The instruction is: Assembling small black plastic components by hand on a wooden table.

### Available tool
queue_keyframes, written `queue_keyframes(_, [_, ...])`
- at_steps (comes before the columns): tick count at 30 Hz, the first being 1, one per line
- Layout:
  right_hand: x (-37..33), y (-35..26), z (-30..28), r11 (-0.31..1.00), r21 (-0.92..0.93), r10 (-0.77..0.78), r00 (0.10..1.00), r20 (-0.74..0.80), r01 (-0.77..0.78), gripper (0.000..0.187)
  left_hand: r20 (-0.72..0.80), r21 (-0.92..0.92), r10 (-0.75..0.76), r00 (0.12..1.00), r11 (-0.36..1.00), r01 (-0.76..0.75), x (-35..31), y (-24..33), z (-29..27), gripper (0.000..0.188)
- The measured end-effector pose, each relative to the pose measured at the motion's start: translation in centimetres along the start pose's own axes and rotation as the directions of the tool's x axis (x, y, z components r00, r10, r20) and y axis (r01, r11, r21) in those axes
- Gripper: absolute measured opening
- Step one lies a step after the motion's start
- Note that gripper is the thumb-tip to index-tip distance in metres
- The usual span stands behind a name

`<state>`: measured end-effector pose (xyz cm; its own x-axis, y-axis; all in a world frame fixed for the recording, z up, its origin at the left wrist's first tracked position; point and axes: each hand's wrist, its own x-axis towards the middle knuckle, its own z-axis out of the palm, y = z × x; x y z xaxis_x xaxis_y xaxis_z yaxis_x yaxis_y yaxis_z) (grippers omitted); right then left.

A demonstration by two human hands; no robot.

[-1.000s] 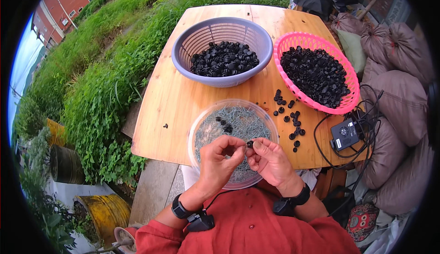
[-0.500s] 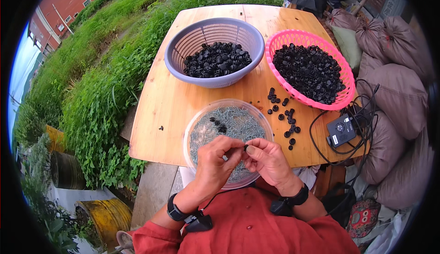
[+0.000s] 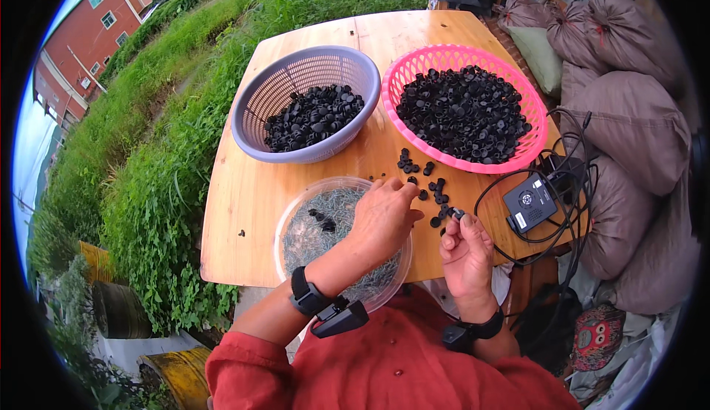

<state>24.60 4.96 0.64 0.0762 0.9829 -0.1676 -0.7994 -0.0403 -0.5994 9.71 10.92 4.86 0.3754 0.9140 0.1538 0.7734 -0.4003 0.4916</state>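
Note:
My left hand (image 3: 384,216) reaches across the right side of a round clear tub (image 3: 279,241). Its fingers are bent and apart from the thumb, with the tips close to loose black caps (image 3: 436,201) on the table. No held thing shows in it. Between thumb and fingertips of my right hand (image 3: 468,258) is a small black cap (image 3: 457,214), raised just right of the loose caps. Thin grey screws (image 3: 305,238) fill the tub, with a few black caps (image 3: 322,220) lying on them.
A grey-purple basket (image 3: 248,125) and a pink basket (image 3: 414,147), both full of black caps, stand farther back on the wooden table (image 3: 237,203). At the right edge lie a black box (image 3: 529,201) and tangled cables. Stuffed brown sacks (image 3: 629,125) crowd the right side.
My hands have parted from their pinch together above the tub. The left has gone up and right toward the loose caps; the right has moved right with the cap. The view has shifted.

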Motion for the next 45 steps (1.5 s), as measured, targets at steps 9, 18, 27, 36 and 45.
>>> queue_keyframes(9, [0.4,-0.5,-0.7,0.997,-0.071,0.011,1.0,0.004,-0.01,0.01,-0.008,0.142,-0.035,0.999,0.989,0.036,3.3,-1.6,4.7,0.026])
queue_keyframes(18, [-0.2,0.8,0.5,0.811,-0.563,-0.086,0.985,0.151,0.157,0.015,0.024,-0.494,-0.076,0.997,0.866,0.078,-2.7,-0.7,0.0,0.022])
queue_keyframes(27, [-1.8,3.5,2.0,0.652,-0.737,0.027,0.967,0.255,0.176,0.013,-0.01,-0.679,-0.235,0.972,0.715,0.166,-8.6,-2.9,-0.7,0.022])
queue_keyframes(36, [-2.2,3.5,3.8,0.382,-0.823,0.021,0.886,0.463,0.421,0.016,-0.039,-0.608,-0.211,0.977,0.781,0.144,-10.3,-3.6,-1.1,0.025])
queue_keyframes(45, [-2.3,3.1,4.6,0.293,-0.812,0.03,0.844,0.536,0.505,0.017,0.126,-0.837,-0.264,0.956,0.488,0.245,-11.3,-4.7,-0.5,0.026])
